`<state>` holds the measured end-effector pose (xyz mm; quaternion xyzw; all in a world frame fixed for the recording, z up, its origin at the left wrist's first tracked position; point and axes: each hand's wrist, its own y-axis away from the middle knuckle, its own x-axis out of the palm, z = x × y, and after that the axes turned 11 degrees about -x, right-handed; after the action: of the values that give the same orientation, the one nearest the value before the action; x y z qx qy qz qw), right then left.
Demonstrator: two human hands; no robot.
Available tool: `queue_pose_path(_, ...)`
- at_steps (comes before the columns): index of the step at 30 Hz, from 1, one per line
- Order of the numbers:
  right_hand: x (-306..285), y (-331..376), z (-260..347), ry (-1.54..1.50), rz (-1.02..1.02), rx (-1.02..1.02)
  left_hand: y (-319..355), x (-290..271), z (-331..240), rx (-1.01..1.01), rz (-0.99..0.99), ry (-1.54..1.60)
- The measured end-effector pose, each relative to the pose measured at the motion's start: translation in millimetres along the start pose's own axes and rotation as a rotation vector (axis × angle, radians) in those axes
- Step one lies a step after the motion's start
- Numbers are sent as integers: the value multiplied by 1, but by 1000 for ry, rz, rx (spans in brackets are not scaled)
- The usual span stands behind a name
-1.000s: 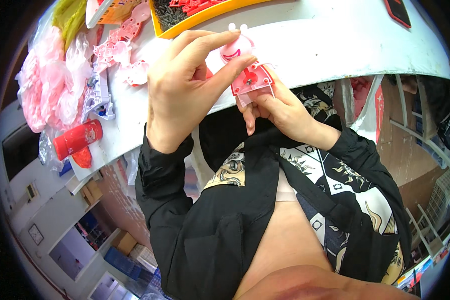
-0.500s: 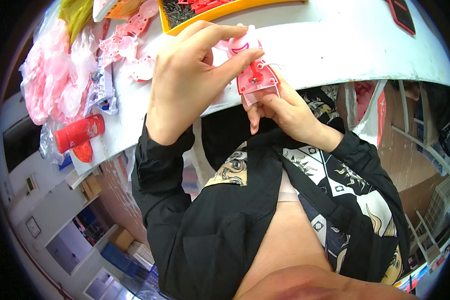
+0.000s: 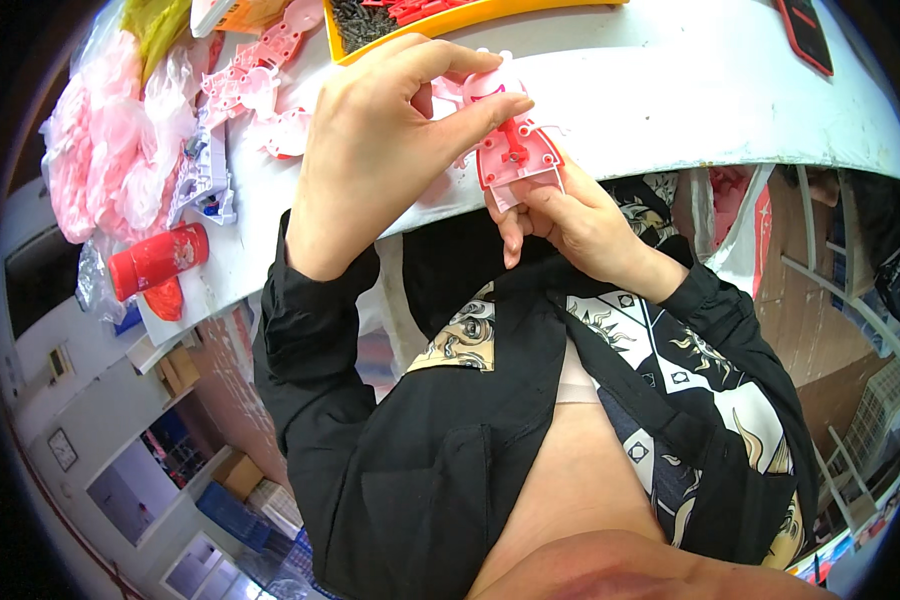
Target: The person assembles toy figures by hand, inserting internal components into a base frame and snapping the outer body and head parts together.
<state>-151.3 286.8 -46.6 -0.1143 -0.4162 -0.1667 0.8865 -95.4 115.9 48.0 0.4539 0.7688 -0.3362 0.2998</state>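
Observation:
A pink plastic toy shell [image 3: 538, 152], with a red piece [image 3: 513, 142] set in its middle and small round posts, is held up over the table's near edge. My left hand [image 3: 378, 140] pinches its rounded upper end between thumb and fingers. From below, my right hand [image 3: 582, 222] grips the wide lower end, thumb on the near side and fingers partly hidden behind the shell. What lies under my left fingertips cannot be made out.
A yellow tray [image 3: 410, 33] of dark screws and red pieces stands at the back. Pink shell parts [image 3: 260, 92], stuffed plastic bags [image 3: 100, 150], a whitish plastic part [image 3: 205, 175] and a red cylinder [image 3: 160, 262] lie left. A phone [image 3: 806, 35] rests far right.
Both hands keep their hold on the toy shell, which has shifted very slightly to the right in view. My left forearm has moved a little to the left.

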Motion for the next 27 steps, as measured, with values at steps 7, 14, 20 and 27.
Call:
queue_pose_path(7,0,-2,4,-55,0,52,-1,-1,6,-36,53,48)
queue_pose_path(14,0,-1,4,-4,-10,16,7,9,5,42,-42,-83)
queue_pose_path(20,-2,-2,3,-63,-4,46,8,6,9,87,-45,-117)
queue_pose_path(27,0,-1,1,-23,-12,29,8,7,4,-14,-22,-4)
